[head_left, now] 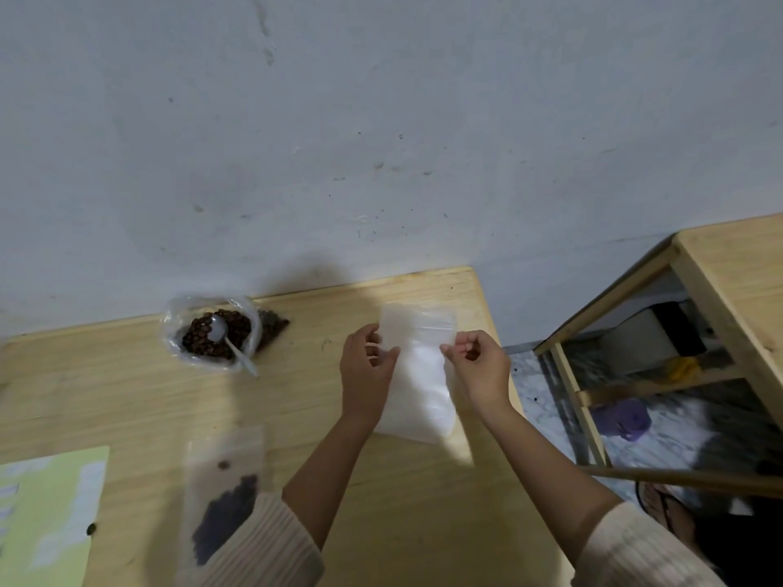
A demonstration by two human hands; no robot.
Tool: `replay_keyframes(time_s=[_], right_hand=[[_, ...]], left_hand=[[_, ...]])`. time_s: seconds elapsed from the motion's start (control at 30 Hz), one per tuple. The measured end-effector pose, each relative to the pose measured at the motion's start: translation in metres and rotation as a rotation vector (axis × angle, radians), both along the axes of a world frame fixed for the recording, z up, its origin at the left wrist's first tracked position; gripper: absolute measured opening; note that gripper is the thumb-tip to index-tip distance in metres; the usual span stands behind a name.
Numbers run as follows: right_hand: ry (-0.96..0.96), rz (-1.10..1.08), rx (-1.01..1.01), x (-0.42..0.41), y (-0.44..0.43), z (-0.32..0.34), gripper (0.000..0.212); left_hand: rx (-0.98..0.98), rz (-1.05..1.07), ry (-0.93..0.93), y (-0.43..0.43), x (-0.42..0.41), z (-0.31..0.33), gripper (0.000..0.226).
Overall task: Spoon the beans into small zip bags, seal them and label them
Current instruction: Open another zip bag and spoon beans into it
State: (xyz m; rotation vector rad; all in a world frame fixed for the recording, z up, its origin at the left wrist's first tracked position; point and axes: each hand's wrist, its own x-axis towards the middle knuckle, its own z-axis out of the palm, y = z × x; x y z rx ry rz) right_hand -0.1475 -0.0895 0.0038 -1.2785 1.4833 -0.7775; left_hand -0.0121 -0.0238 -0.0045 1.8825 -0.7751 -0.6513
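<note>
– Hands first: what are they holding?
– At centre frame the left hand (pixel 366 370) and the right hand (pixel 481 366) each pinch a side of an empty zip bag (pixel 423 374) near its top, fingers curled. Whether it rests on the bench I cannot tell.
– And the rest, by size?
– The wooden bench (pixel 127 396) fills the lower half. At lower left lies a pale green sheet (pixel 51 514). Just right of it lies a filled zip bag (pixel 224 493), blurred, with dark beans inside. Left of centre, near the bench's far edge, stands an open bag of beans (pixel 192 341) with a white spoon (pixel 224 336) in it, its handle pointing lower right. One loose bean (pixel 91 529) sits at the sheet's right edge.
</note>
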Motion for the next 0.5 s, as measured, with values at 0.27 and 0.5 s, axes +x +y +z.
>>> replay_keyframes(time_s=[0.27, 0.5], right_hand=[[0.062, -0.021, -0.058, 0.007, -0.001, -0.008, 0.011], [0.054, 0.013, -0.103, 0.010, -0.004, -0.009, 0.009]], left_hand=[[0.079, -0.038, -0.004, -0.004, 0.007, -0.006, 0.054], [0.179, -0.170, -0.058, -0.003, 0.002, -0.014, 0.056]])
